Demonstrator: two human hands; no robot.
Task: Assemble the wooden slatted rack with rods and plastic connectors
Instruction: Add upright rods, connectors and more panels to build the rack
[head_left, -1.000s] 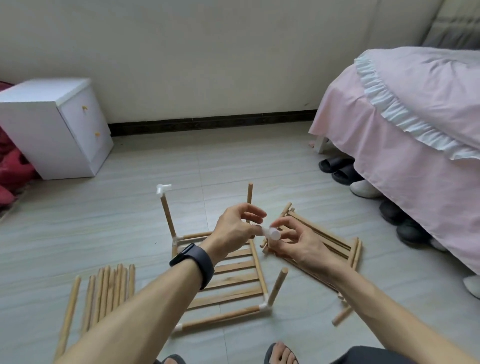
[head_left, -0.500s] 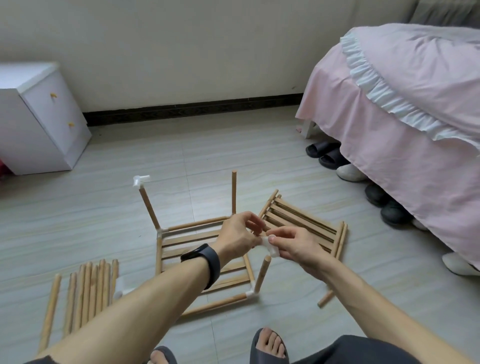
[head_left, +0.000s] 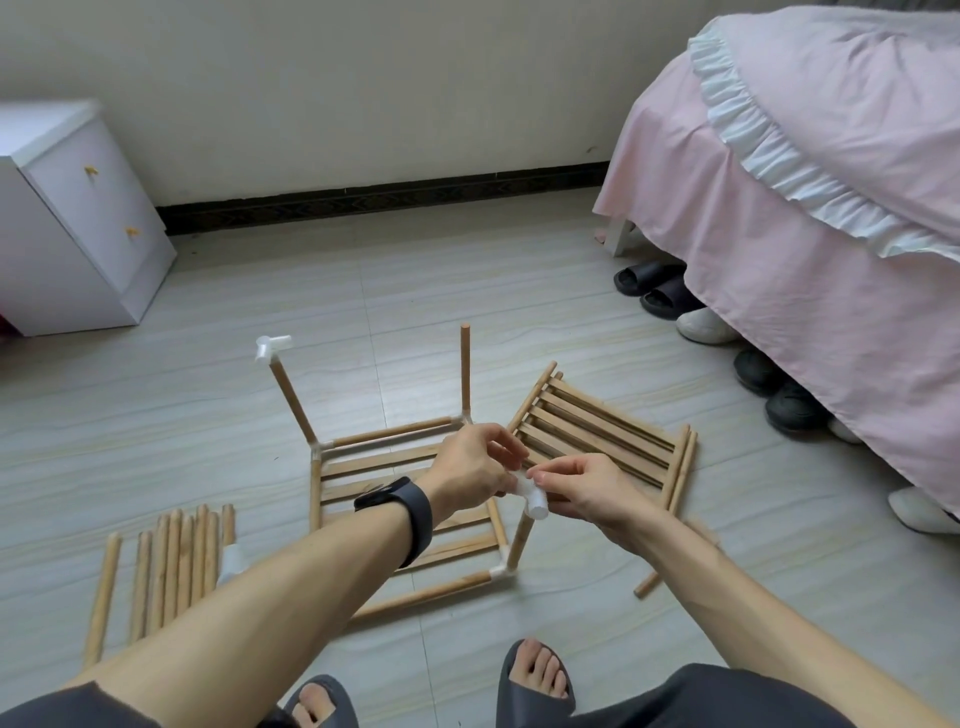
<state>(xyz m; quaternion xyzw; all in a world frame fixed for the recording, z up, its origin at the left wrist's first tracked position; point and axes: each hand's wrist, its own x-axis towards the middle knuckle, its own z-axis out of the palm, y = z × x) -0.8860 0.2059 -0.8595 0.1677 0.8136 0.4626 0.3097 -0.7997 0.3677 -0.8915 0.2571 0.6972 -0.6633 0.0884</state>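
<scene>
2 hands (head_left: 470, 467) — 2 slatted panels (head_left: 597, 431), 3 upright rods (head_left: 465, 369).

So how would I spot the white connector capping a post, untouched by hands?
Find the white cabinet on the left; right of it a slatted frame lies on the floor. Its far-left rod leans, capped by the connector; the far-right rod is bare-topped.

One wide-angle camera on my head, facing forward and down, my left hand (head_left: 470, 467) and right hand (head_left: 587, 488) close in at mid-frame, floor (head_left: 467, 270) beyond, wall (head_left: 363, 93) along the top, my feet (head_left: 537, 675) at the bottom edge
</scene>
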